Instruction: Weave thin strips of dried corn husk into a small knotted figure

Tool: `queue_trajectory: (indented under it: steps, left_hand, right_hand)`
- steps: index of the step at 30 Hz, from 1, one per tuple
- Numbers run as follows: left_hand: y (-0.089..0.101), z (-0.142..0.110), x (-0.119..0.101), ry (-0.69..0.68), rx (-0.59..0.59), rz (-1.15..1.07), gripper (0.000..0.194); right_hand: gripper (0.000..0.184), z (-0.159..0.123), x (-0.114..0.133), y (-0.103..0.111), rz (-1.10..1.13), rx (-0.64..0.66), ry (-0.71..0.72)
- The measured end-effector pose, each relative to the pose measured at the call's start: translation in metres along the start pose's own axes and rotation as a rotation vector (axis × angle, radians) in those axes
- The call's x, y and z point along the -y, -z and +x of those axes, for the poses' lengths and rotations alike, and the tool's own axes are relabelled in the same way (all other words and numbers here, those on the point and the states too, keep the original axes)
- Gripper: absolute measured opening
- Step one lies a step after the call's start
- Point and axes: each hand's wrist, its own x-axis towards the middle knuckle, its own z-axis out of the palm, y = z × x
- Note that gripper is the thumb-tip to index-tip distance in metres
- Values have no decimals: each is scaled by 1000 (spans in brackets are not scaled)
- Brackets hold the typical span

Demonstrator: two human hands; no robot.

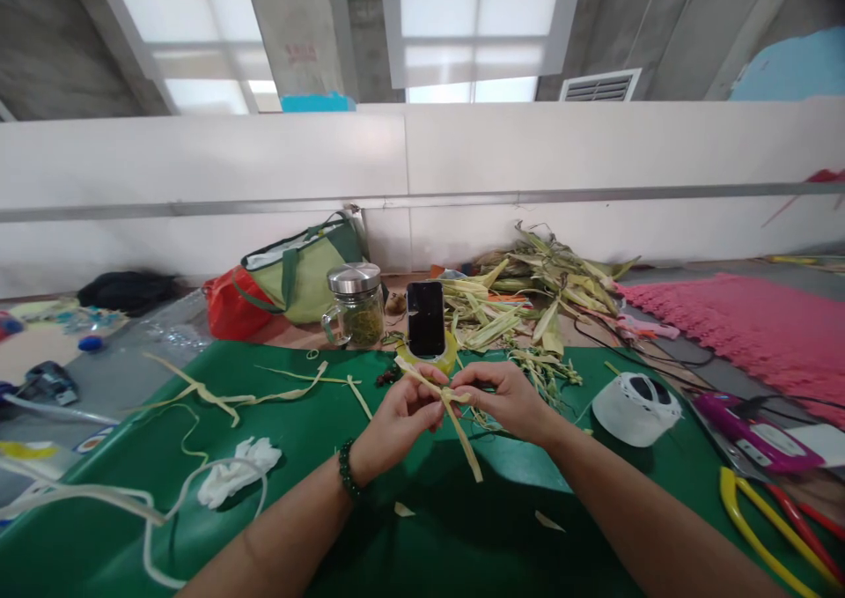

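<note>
My left hand (pixel 410 411) and my right hand (pixel 505 397) meet over the middle of the green mat (pixel 310 510). Between them they pinch a pale corn husk strip (pixel 466 444). The strip seems knotted or crossed where the fingertips come together, and one end hangs down toward the mat. A beaded bracelet circles my left wrist. Just behind the hands a phone (pixel 426 318) leans upright on a yellow holder. Loose husk strips (pixel 290 395) lie on the mat to the left, and two small husk scraps (pixel 549 521) lie nearer to me.
A lidded glass mug (pixel 356 307) and a green bag (pixel 300 276) stand at the back. Dried corn husks (pixel 547 272) are heaped behind right. A white roll (pixel 637 411), a purple tool (pixel 759 435) and yellow-handled scissors (pixel 759 527) lie right. Crumpled tissue (pixel 241 472) and a white cable sit left.
</note>
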Motion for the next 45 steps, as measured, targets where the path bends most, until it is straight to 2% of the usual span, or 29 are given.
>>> queue_trajectory:
  steps: [2,7,9,13,17,21,25,29,31,33,36,40,45]
  left_hand:
    - [0,0,0,-8,-24,-29,32]
    - [1,1,0,16,-59,-65,40]
    - [1,1,0,36,-88,-40,42]
    - [-1,2,-3,40,-176,79,34]
    - [-1,1,-8,47,-185,150,30]
    - [-2,-4,-12,4,-213,194,24]
    - [-2,-7,-11,-6,-165,214,23]
    - [-1,-4,-11,56,-110,160,24]
    - [0,-2,-13,87,-67,121,25]
    - [2,-1,-16,101,-22,92,34]
    - [5,-2,-20,125,27,125,44]
    - [8,-2,-19,112,50,200,34]
    - [7,1,-13,56,-56,266,23]
  right_hand:
    - [22,0,1,-1,14,13,-30]
    - [20,-2,5,-6,-30,-81,-18]
    - [20,-3,5,-9,-52,-105,-4]
    - [18,-5,3,-13,-80,-140,35]
    - [19,-5,3,-10,-45,-82,78]
    - [23,-2,1,-5,29,-35,5]
    - [31,0,-7,-4,142,58,-18]
    - [36,3,-18,-6,326,140,-88]
    - [37,6,-23,-8,408,146,-157]
    - [36,8,-25,-8,448,115,-202]
    - [34,9,-26,-6,425,76,-208]
    - [36,9,-28,-4,333,85,-165]
    - [26,7,-23,-4,101,76,-79]
